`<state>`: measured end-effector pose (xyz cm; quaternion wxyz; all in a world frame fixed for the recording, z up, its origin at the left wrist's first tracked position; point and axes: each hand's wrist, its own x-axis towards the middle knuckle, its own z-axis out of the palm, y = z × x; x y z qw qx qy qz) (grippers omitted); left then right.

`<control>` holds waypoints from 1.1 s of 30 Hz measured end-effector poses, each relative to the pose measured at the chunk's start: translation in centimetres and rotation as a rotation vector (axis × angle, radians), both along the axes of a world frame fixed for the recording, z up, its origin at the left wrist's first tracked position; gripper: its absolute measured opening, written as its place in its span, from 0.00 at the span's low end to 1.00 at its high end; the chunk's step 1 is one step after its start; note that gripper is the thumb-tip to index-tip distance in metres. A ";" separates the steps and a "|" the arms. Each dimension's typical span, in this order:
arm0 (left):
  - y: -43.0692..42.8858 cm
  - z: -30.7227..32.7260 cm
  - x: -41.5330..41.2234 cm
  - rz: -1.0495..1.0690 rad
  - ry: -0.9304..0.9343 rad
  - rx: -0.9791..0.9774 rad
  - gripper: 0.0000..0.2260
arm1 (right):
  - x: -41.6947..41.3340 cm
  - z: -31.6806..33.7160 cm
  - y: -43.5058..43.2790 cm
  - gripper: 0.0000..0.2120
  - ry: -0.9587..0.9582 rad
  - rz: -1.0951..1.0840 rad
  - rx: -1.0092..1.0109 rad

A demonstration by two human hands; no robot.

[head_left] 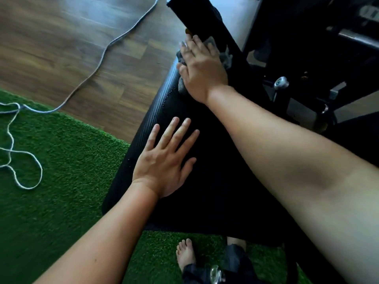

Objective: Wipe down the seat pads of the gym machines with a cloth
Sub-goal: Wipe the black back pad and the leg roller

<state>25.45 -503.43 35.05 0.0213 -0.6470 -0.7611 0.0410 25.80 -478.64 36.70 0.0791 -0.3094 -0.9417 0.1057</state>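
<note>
**Wood floor, green turf, and a cloth at the seat's far end**

Brown wood-plank flooring (61, 37) runs across the far left, with a grey cable (98, 64) snaking over it onto the green artificial turf (61, 160) nearer you. Between them and the dark metal machine frame (307, 78) on the right lies the black padded vinyl seat pad (215, 181).

Your right hand (202, 72) lies flat on the crumpled grey cloth (226, 58) at the far end of the seat, just below the black upright back pad (196, 19). Its fingers are straight and close together, pressing the cloth down, not pinching it. Your left hand (164, 167) rests palm-down on the near left part of the seat, fingers straight and fanned apart, holding nothing.

That cloth looks thin, soft and light. It will probably bunch under your palm and slip on the smooth vinyl, so keep a broad flat palm on its middle. The pad should give a little under pressure and not shift. Its ribbed left edge may snag the cloth's loose corners.
</note>
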 end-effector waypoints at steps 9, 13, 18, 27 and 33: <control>0.0 0.2 0.2 0.012 0.009 0.005 0.30 | 5.0 -1.4 -0.2 0.29 0.099 0.253 0.021; 0.1 0.3 0.3 0.025 0.018 -0.012 0.29 | -0.8 0.5 2.6 0.30 -0.052 0.188 0.026; 0.0 0.6 0.4 0.032 0.006 -0.003 0.29 | 6.7 -1.8 -1.8 0.28 0.184 0.115 0.075; 0.1 0.4 0.3 0.024 0.011 -0.007 0.29 | 5.6 -2.0 1.2 0.30 0.095 0.028 0.005; -0.1 0.9 0.1 0.020 -0.047 -0.024 0.29 | 7.8 -2.2 -2.5 0.30 0.121 0.074 0.052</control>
